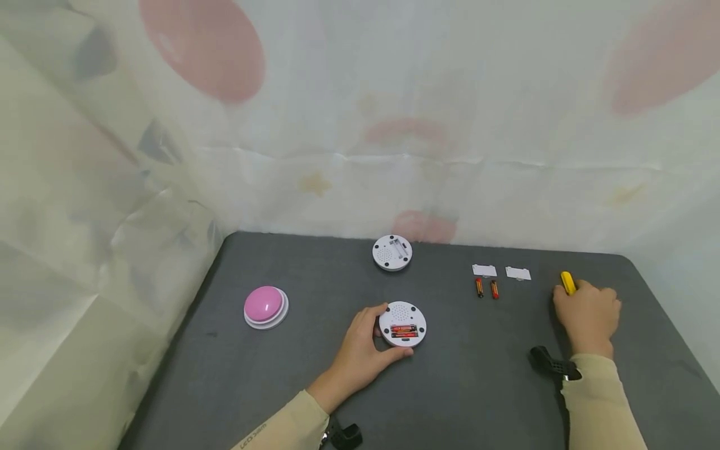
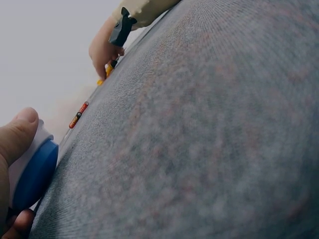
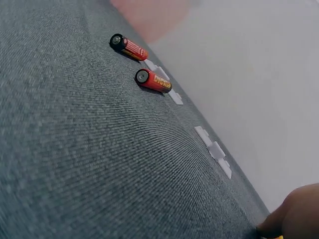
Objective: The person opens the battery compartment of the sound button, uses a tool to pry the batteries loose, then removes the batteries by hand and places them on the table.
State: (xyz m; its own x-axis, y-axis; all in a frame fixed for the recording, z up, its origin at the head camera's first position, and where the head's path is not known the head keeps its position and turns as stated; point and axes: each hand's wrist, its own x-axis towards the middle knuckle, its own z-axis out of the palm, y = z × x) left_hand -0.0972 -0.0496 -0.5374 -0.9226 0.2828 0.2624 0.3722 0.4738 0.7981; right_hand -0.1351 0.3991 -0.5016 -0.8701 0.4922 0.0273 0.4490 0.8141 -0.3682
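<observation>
My left hand grips a round white push-button device by its rim, thumb near, fingers at the far left. Its underside faces up, with two red batteries in the uncovered compartment. In the left wrist view the blue dome shows beneath the white base. At the right of the table my right hand holds a yellow tool, mostly covered by the fingers. A black part of it shows in the left wrist view; its exact kind is hidden.
Another white device lies upside down at the back, compartment uncovered. A pink-domed button sits dome up at left. Two loose batteries and two white battery covers lie left of the right hand. A patterned curtain hangs behind the table.
</observation>
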